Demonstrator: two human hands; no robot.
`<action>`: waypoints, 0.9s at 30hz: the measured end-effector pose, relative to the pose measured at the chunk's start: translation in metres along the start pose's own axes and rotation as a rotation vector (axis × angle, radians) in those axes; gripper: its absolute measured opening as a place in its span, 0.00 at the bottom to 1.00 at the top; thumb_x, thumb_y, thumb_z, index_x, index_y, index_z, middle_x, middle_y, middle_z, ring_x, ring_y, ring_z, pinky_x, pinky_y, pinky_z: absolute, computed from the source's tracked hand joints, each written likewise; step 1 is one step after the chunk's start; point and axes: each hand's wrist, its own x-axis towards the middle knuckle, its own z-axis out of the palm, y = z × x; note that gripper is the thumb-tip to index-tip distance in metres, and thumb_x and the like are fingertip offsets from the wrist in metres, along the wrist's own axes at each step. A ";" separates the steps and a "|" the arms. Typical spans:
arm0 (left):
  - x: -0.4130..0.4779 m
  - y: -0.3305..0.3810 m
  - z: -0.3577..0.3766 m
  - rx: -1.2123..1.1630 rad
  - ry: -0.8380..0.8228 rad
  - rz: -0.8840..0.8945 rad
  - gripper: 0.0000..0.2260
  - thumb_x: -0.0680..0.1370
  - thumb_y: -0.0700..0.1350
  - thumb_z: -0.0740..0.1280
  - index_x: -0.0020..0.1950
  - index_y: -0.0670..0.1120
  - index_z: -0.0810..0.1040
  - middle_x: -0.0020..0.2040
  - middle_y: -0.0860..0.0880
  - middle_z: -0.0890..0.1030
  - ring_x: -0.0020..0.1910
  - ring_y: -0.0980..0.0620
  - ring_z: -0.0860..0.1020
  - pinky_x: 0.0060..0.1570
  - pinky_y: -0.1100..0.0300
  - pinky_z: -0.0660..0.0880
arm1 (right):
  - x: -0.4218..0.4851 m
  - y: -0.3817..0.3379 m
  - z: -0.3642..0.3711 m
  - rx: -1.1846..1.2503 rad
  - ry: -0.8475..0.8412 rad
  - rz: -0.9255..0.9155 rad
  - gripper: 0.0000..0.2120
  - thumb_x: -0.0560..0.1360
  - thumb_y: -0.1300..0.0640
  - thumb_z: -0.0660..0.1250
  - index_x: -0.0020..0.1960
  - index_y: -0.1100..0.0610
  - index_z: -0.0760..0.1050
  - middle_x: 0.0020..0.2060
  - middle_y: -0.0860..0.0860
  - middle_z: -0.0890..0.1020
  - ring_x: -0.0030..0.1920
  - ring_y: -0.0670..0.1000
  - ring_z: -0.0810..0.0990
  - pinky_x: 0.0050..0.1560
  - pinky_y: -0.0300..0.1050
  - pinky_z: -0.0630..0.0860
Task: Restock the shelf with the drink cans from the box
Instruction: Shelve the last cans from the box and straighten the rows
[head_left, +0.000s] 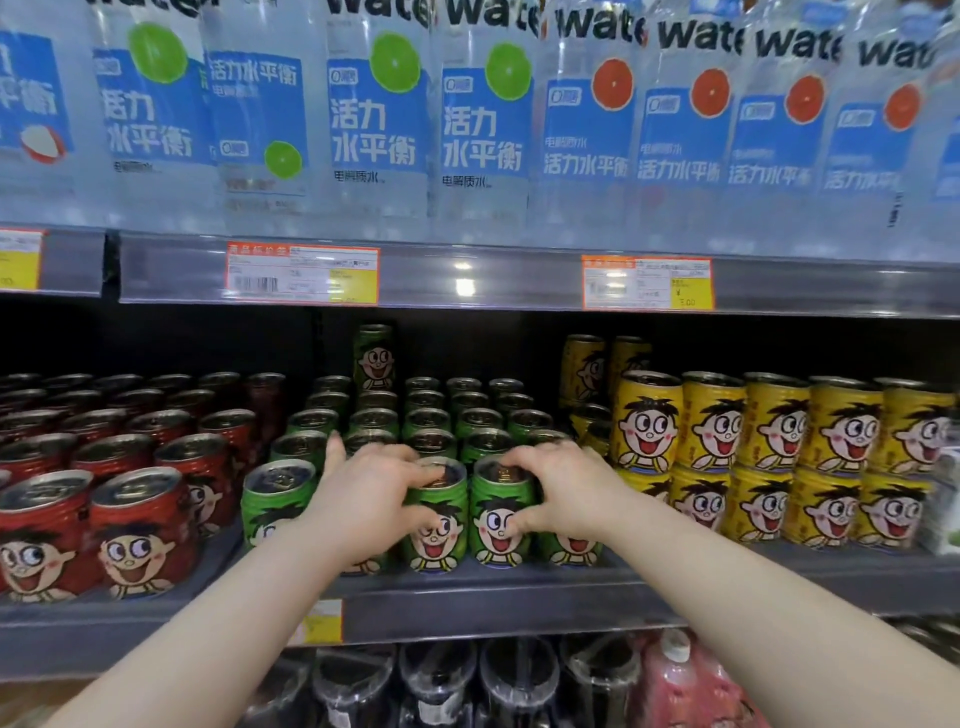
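Note:
Green drink cans with a cartoon face fill the middle of the grey shelf (467, 597). My left hand (363, 493) wraps around a green can (436, 535) in the front row, thumb on its face and fingers over its top. My right hand (561, 493) grips the neighbouring green can (498, 525) the same way. Both cans stand upright on the shelf, side by side. Another green can (275, 499) stands just left of my left hand. One green can (375, 358) is stacked on top at the back. The box is not in view.
Red cans (140, 525) fill the shelf to the left and yellow cans (779, 467), stacked two high, fill the right. Water bottles (483, 124) line the shelf above. Dark bottles and a pink jug (685, 686) stand on the shelf below.

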 end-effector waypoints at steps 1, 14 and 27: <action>0.000 -0.001 0.000 -0.002 0.005 -0.002 0.24 0.74 0.59 0.65 0.70 0.61 0.67 0.72 0.56 0.67 0.72 0.52 0.61 0.72 0.36 0.45 | 0.000 0.000 0.000 -0.001 0.005 -0.002 0.36 0.67 0.39 0.70 0.71 0.45 0.62 0.67 0.49 0.72 0.68 0.55 0.66 0.67 0.53 0.63; 0.001 -0.007 0.003 -0.048 0.059 0.011 0.29 0.73 0.59 0.67 0.73 0.60 0.63 0.73 0.53 0.66 0.73 0.51 0.62 0.72 0.49 0.59 | -0.018 0.022 -0.033 -0.015 -0.122 0.151 0.39 0.67 0.45 0.74 0.72 0.50 0.61 0.69 0.54 0.66 0.66 0.56 0.69 0.60 0.46 0.70; -0.004 -0.014 0.000 -0.066 0.037 -0.002 0.31 0.72 0.60 0.68 0.73 0.59 0.62 0.74 0.53 0.65 0.74 0.51 0.60 0.73 0.50 0.54 | -0.017 0.021 -0.021 0.089 -0.080 0.182 0.39 0.67 0.44 0.74 0.72 0.50 0.60 0.69 0.53 0.65 0.65 0.55 0.70 0.60 0.46 0.72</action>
